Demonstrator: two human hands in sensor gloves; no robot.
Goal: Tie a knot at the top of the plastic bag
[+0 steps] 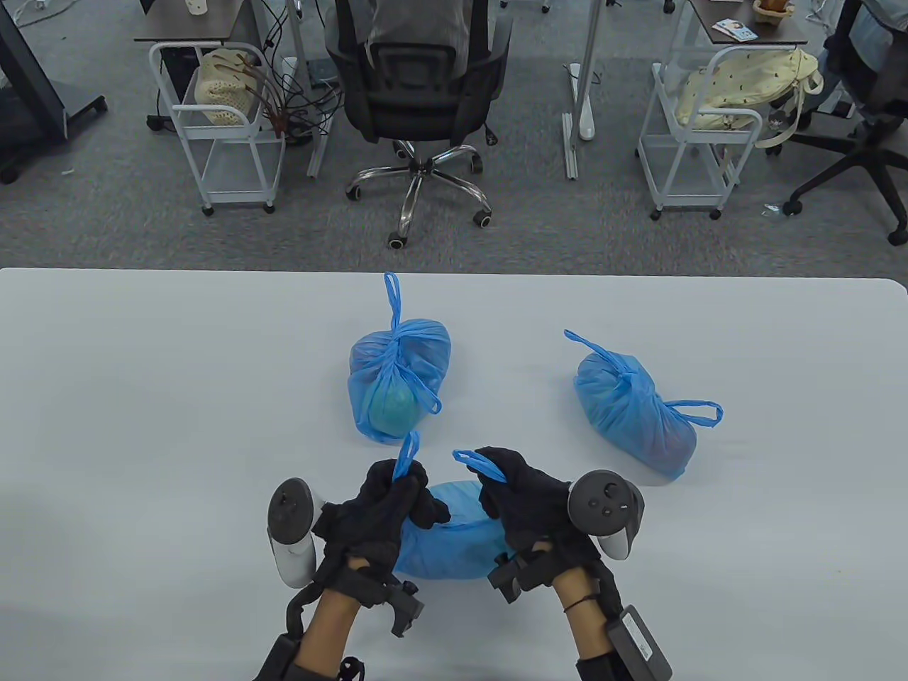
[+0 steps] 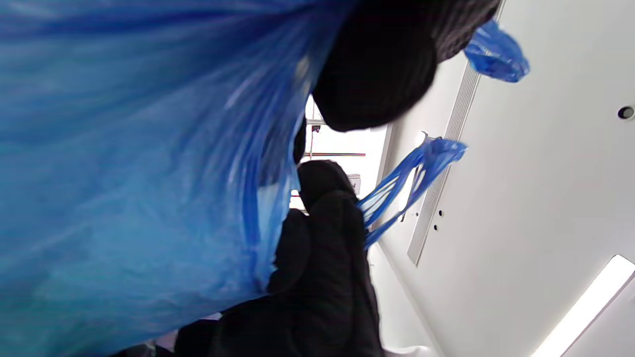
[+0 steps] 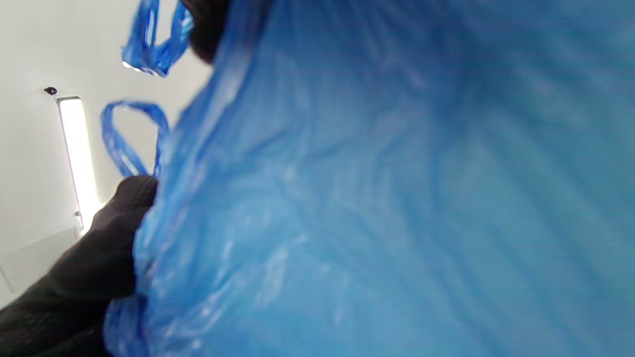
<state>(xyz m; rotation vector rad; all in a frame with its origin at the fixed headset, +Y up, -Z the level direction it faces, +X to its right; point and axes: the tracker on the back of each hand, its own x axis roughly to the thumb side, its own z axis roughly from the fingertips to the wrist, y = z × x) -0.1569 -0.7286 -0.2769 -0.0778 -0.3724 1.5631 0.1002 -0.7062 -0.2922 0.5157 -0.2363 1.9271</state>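
— What sits on the white table (image 1: 142, 397)?

— Three blue plastic bags. The middle bag (image 1: 397, 383), near the far edge, is knotted at the top, and a round greenish thing shows through its plastic. The bag on the right (image 1: 635, 415) is knotted too; its contents cannot be made out. The third bag (image 1: 450, 539) lies at the near edge, between the two gloved hands, full and rounded, its contents hidden.

— And where are the hands on it?

— The left hand (image 1: 386, 507) curls round the bag's left handle loop (image 1: 406, 454), which sticks up out of its fist. The right hand (image 1: 521, 496) pinches the other handle loop (image 1: 477, 461) at the bag's top right. Both hands press against the bag, one on each side, with the two loops just apart above it. A tracker is strapped to the back of each hand.

— Anything behind?

— An office chair (image 1: 418, 92) and two white carts (image 1: 227, 135) on grey carpet.
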